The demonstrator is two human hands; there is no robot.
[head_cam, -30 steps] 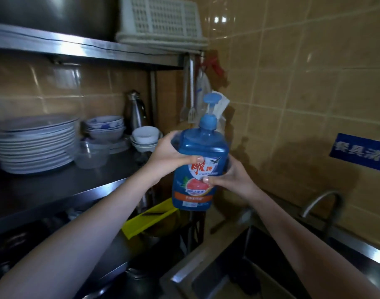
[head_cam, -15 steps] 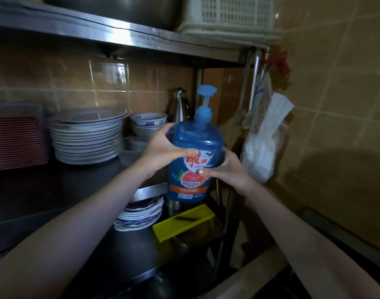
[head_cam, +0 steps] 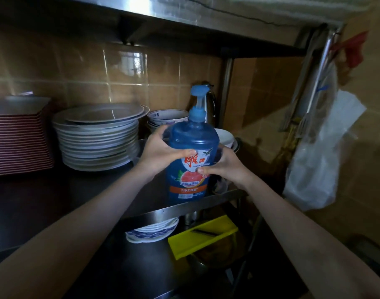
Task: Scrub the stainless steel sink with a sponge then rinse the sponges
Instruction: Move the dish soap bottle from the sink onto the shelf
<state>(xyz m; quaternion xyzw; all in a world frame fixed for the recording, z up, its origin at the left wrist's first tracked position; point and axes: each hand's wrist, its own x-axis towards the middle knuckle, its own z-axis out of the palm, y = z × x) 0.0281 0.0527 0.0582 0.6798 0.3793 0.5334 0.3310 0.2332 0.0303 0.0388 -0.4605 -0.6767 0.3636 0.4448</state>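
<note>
Detergent bottle [head_cam: 192,160] upright, long axis vertical, pump head [head_cam: 198,90] on top. It is held between both hands at the front right corner of the middle shelf [head_cam: 206,205]. Left hand [head_cam: 161,154] wraps the shoulder, higher; right hand [head_cam: 225,167] clasps the label side, lower. Base at the shelf's front edge, contact unclear. Sink and sponge out of view — likely the bottle gets set down here.
</note>
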